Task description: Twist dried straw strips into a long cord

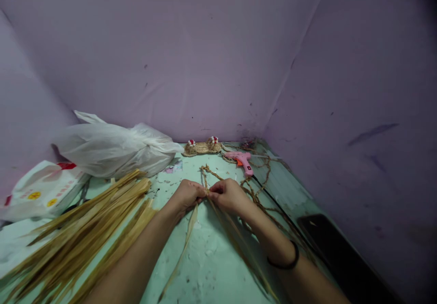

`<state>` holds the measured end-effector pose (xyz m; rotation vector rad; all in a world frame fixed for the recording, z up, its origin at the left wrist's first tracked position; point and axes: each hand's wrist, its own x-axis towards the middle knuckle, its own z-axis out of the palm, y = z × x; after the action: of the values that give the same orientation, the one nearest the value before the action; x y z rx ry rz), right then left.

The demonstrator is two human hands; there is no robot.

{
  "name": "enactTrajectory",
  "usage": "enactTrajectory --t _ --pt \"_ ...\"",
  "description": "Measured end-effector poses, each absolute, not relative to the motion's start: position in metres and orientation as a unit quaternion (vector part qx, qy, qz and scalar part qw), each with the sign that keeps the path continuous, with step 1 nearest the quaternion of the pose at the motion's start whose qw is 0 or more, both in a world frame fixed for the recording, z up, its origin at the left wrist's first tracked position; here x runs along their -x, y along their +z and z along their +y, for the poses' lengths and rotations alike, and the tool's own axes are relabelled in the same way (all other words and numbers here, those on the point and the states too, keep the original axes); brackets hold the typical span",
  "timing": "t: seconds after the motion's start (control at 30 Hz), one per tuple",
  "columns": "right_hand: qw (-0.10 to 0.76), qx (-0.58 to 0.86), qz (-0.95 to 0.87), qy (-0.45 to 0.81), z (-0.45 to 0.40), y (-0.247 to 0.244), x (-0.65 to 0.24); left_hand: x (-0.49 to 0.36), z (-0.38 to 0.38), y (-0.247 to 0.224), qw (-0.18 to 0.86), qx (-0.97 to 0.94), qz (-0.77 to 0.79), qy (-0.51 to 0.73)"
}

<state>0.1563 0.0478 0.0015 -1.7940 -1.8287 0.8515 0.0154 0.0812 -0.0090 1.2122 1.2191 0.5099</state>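
My left hand (190, 195) and my right hand (228, 195) meet over the middle of the green tabletop, fingers pinched close together. Between them runs a braided cord (205, 174) of dry plant fibre, its finished part leading away from me and to the right. Loose strips hang toward me from the pinch: one dry strip (187, 235) below my left hand, longer strips (235, 240) below my right. The exact crossing of the strips is partly hidden by my fingers. A dark band (290, 257) circles my right wrist.
Dry leaf strips (92, 235) lie fanned out at left, below a white plastic bag (119, 149). A pink glue gun (246, 162) with a black cable rests at right, among coiled braid (269, 210). Woven slippers (203, 147) stand by the wall; a dark phone-like slab (341, 254) lies right.
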Motion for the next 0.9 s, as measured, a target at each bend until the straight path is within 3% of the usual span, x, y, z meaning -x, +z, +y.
enactTrajectory --t 0.43,0.57,0.77,0.9 --pt "0.202 0.623 -0.712 0.253 0.045 0.008 -0.148 -0.014 0.08 -0.009 0.599 -0.559 0.535 0.206" --pt "0.196 0.587 -0.699 0.358 0.048 0.004 -0.157 -0.011 0.082 -0.009 0.619 -0.553 0.516 0.213" --pt "0.333 0.566 -0.561 0.505 0.058 -0.018 -0.156 -0.009 0.084 -0.011 0.651 -0.528 0.491 0.237" --pt "0.381 0.571 -0.431 0.585 0.055 -0.016 -0.147 -0.009 0.084 -0.01 0.652 -0.522 0.492 0.245"
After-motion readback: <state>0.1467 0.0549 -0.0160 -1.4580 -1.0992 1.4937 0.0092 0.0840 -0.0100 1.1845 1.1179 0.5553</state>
